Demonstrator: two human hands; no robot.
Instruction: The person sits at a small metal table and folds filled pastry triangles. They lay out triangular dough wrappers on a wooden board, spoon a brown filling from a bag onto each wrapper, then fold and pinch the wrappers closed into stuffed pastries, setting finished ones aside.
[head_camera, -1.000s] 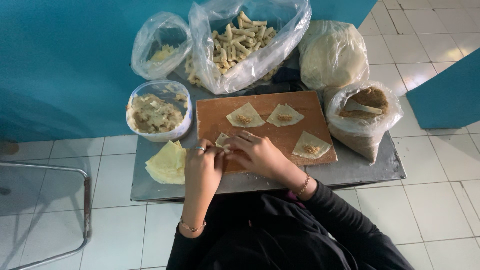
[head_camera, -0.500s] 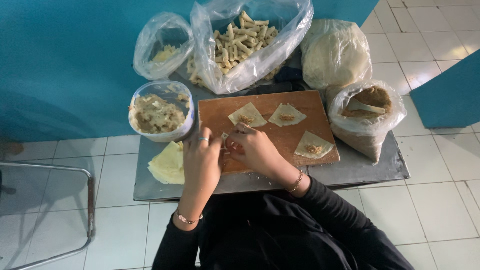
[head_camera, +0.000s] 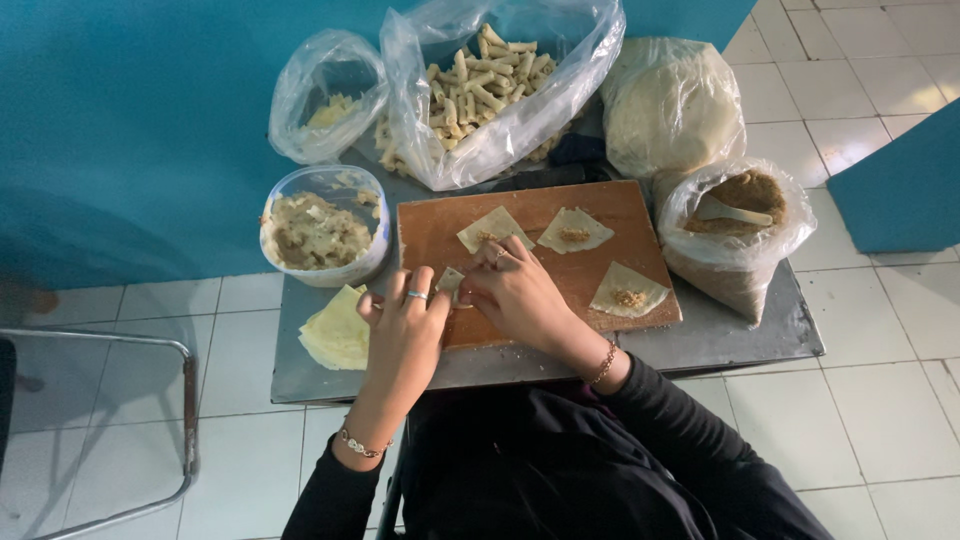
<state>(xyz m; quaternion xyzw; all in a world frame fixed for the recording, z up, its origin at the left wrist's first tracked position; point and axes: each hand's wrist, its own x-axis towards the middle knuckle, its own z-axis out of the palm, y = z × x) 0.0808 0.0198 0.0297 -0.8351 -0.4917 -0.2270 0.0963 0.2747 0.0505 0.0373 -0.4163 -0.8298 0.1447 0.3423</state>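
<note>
- Head view: the board (head_camera: 560, 262) lies on a grey bench (head_camera: 720, 340); everything below is placed from that board.
- At the board's near left corner, a small wrapper (head_camera: 452, 284) is pinched between both hands; only a pale corner of it shows between the fingers.
- The wrapper looks thin, soft and light, likely to tear or crease if squeezed hard; best held at its edges with fingertips, clear of any filling.
- Left hand (head_camera: 405, 335), with a ring, has its fingers curled in, closed on the wrapper's left edge.
- Right hand (head_camera: 520, 293) lies over the board's near left part, fingers bent and gathered on the same wrapper; how much of the wrapper it covers I cannot tell.
- On the board, three open wrappers (head_camera: 573, 229) each carry a dab of filling: two at the far edge, one at the near right corner.
- Left of the board: a tub (head_camera: 322, 238) of pale paste, and nearer, a stack of sheets (head_camera: 336, 330).
- Beyond the board: a clear bag of rolls (head_camera: 490, 85), with a smaller bag (head_camera: 325, 95) to its left.
- Right of the board: a bag of brown filling (head_camera: 738, 225) with a spoon, and a bag of pale sheets (head_camera: 672, 105) beyond it.
</note>
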